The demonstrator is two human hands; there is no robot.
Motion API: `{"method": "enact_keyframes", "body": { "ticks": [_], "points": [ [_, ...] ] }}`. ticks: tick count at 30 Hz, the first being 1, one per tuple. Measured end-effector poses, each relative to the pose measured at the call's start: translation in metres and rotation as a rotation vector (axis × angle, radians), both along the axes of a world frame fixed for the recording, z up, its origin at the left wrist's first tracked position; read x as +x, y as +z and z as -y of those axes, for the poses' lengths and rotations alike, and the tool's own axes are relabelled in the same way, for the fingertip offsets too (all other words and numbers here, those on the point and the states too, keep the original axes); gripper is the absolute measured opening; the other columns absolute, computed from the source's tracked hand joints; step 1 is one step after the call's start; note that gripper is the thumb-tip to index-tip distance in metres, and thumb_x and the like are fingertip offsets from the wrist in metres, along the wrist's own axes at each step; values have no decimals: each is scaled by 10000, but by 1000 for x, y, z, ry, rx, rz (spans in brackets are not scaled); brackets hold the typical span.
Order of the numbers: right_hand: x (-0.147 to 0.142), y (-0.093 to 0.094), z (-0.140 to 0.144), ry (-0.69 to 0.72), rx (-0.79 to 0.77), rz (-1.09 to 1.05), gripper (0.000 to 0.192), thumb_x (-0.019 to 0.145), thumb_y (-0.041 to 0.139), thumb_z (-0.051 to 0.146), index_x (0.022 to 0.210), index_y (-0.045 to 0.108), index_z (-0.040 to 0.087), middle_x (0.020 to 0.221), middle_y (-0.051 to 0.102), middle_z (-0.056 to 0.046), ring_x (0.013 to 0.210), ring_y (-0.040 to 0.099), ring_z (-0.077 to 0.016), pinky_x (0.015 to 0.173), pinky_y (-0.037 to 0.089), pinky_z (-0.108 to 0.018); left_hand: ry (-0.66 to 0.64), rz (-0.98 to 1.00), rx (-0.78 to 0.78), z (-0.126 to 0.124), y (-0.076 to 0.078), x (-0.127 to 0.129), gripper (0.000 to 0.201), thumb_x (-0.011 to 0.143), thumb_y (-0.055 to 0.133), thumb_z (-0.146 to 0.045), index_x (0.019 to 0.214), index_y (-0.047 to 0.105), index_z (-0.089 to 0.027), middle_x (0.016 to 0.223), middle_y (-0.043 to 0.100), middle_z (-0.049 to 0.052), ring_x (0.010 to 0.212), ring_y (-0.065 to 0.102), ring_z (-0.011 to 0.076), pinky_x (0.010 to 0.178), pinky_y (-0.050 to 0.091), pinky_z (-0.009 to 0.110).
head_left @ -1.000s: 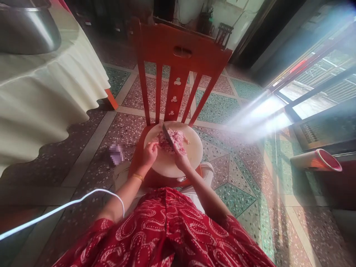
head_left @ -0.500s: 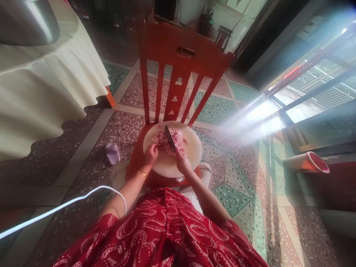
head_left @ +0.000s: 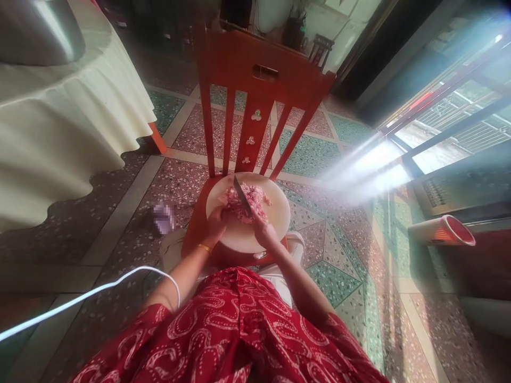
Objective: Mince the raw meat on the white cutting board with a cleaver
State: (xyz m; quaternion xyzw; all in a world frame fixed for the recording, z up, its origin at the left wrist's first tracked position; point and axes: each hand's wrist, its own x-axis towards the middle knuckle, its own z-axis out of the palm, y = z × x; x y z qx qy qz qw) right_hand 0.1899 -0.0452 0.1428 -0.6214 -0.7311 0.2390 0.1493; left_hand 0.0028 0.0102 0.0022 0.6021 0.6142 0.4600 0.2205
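A round pale cutting board [head_left: 275, 218] lies on the seat of a red wooden chair [head_left: 255, 80] in front of me. A heap of pink minced meat [head_left: 255, 197] sits on the board's far half. My right hand [head_left: 264, 230] grips a knife [head_left: 241, 196], whose blade slants across the meat. My left hand [head_left: 216, 222] rests at the meat's left edge, fingers curled against the pile. A gold bangle is on my left wrist.
A table with a cream cloth [head_left: 59, 122] and a metal pot [head_left: 40, 29] stands at the left. A white cable [head_left: 91, 292] crosses the patterned floor. A red and white cylinder [head_left: 443, 231] lies by the sunlit window at the right. My red patterned clothing fills the bottom.
The knife rose and came down again on the meat between frames. My left hand shifted slightly along the pile's left edge. The view moved a little.
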Motion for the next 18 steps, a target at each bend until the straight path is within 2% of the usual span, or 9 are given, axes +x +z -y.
{"method": "enact_keyframes", "body": {
  "ticks": [3, 5, 7, 10, 12, 14, 16, 18],
  "points": [
    [7, 29, 0, -68, 164, -52, 512, 984, 336, 278, 1495, 300, 265, 1335, 589, -58, 1082, 649, -213, 897, 540, -323, 3, 1, 46, -1, -3, 1, 238, 856, 415, -253, 939, 624, -174, 934, 674, 91, 906, 635, 217, 858, 510, 356],
    [4, 35, -3, -98, 291, -76, 525, 990, 310, 261, 1511, 254, 237, 1386, 541, -66, 1179, 590, -205, 961, 501, -320, 23, -6, 65, -2, -4, 1, 235, 853, 407, -234, 930, 620, -172, 928, 676, 93, 897, 635, 211, 856, 508, 353],
    [-2, 23, -5, -85, 297, -75, 532, 979, 316, 220, 1508, 265, 192, 1426, 494, -89, 1231, 547, -204, 982, 486, -320, 28, -12, 59, -3, -6, 1, 224, 849, 413, -227, 925, 618, -176, 924, 676, 89, 888, 635, 206, 849, 508, 346],
    [-5, -5, -4, -15, 97, -24, 524, 935, 387, 167, 1459, 381, 162, 1403, 514, -116, 1177, 590, -219, 939, 517, -320, 29, -14, 38, -3, -6, 0, 206, 835, 432, -215, 915, 618, -179, 902, 675, 84, 877, 637, 210, 831, 510, 345],
    [-1, -8, 1, 5, 0, -12, 520, 931, 406, 180, 1451, 399, 189, 1385, 535, -106, 1123, 626, -222, 903, 537, -317, 4, 1, 25, -3, -6, 0, 202, 837, 439, -218, 915, 622, -182, 898, 679, 81, 866, 640, 214, 807, 515, 342],
    [3, 6, 4, -20, 14, -42, 519, 959, 377, 230, 1477, 347, 233, 1362, 562, -76, 1074, 653, -214, 869, 550, -307, -8, 13, 34, -2, -7, 0, 204, 847, 442, -227, 917, 628, -183, 906, 686, 77, 866, 645, 212, 800, 517, 338],
    [1, 26, 5, -33, 111, -84, 522, 980, 340, 266, 1500, 285, 259, 1371, 557, -54, 1091, 643, -204, 871, 544, -290, 16, 14, 62, -2, -8, 1, 196, 849, 449, -234, 898, 632, -186, 886, 688, 71, 852, 648, 204, 809, 517, 334],
    [-7, 34, 1, -48, 232, -111, 526, 991, 310, 266, 1513, 245, 249, 1407, 520, -56, 1165, 597, -197, 916, 518, -282, 48, 16, 93, -2, -8, 1, 189, 849, 452, -239, 884, 631, -186, 866, 686, 67, 840, 647, 195, 825, 513, 332]
  ]
}}
